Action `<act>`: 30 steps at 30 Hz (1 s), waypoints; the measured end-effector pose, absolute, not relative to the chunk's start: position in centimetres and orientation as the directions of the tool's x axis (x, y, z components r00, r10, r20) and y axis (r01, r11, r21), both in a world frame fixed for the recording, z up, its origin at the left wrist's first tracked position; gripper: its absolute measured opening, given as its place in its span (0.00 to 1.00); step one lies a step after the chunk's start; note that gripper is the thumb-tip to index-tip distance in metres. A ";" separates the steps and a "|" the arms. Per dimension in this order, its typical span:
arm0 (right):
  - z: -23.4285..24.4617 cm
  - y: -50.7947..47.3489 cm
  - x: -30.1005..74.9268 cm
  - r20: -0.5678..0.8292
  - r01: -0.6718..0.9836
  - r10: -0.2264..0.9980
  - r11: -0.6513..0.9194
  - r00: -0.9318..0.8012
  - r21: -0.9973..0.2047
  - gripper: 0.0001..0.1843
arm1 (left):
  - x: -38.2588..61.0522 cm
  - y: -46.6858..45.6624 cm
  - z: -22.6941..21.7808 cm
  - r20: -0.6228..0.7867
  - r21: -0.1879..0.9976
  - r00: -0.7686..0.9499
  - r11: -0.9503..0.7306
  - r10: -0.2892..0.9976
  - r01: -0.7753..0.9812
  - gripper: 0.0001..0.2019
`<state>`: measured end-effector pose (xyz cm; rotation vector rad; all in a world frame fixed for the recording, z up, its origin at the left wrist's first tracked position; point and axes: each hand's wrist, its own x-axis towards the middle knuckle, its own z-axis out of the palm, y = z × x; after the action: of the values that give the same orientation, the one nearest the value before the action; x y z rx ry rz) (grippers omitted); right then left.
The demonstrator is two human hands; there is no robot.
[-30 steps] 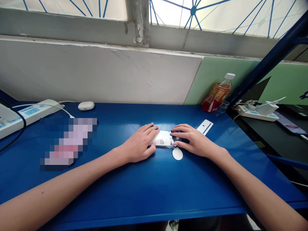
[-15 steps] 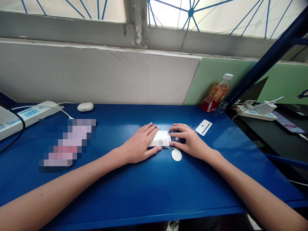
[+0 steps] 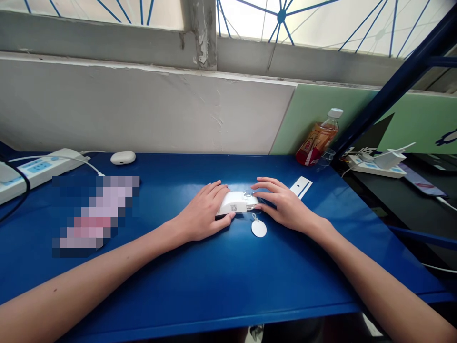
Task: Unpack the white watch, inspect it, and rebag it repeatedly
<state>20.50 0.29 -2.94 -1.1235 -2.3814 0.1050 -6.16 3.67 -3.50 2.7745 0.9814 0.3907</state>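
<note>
- Left hand (image 3: 202, 215) is curled round the left end of a white box (image 3: 233, 204), with the fingers over the top and the thumb along the near side.
- Right hand (image 3: 285, 205) lies with its fingers stretched out, the tips touching the box's right end; I cannot tell whether it pinches anything.
- Box sits mid-table (image 3: 214, 286) between the two hands; its near side bears a small square code, too small to read.
- Round white tag (image 3: 259, 228) lies just in front of the box, on a short loop.
- White card (image 3: 301, 186) with a dark stripe lies just beyond the right hand.
- Bottle (image 3: 317, 140) of amber drink leans at the table's far right corner; the writing on its red label is unreadable.
- Far left are a power strip (image 3: 39, 169) with pale blue panels and a white earbud case (image 3: 123, 157).
</note>
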 end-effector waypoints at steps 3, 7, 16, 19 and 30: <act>-2.2 0.6 21.6 0.364 0.693 0.739 0.667 -0.567 -0.275 0.10 | -6.1 3.7 -3.5 0.204 0.255 0.746 -0.771 0.633 0.584 0.28; -1.5 0.5 22.5 0.292 0.700 0.768 0.640 -0.571 -0.316 0.08 | -6.1 3.8 -3.4 0.182 0.258 0.754 -0.771 0.631 0.583 0.28; -2.1 -0.4 21.2 0.276 0.699 0.802 0.597 -0.529 -0.394 0.23 | -6.3 3.7 -3.4 0.199 0.319 0.790 -0.800 0.580 0.508 0.28; -2.8 -0.3 20.7 0.268 0.677 0.794 0.606 -0.545 -0.418 0.22 | -6.3 3.8 -3.4 0.203 0.319 0.792 -0.803 0.576 0.503 0.28; -2.4 -0.3 20.5 0.268 0.685 0.781 0.624 -0.564 -0.376 0.15 | -6.1 3.6 -3.2 0.242 0.278 0.783 -0.814 0.573 0.510 0.24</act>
<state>20.53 -0.32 -2.45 -1.1637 -2.4402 0.3211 -6.13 3.58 -3.21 2.7772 0.8535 0.4712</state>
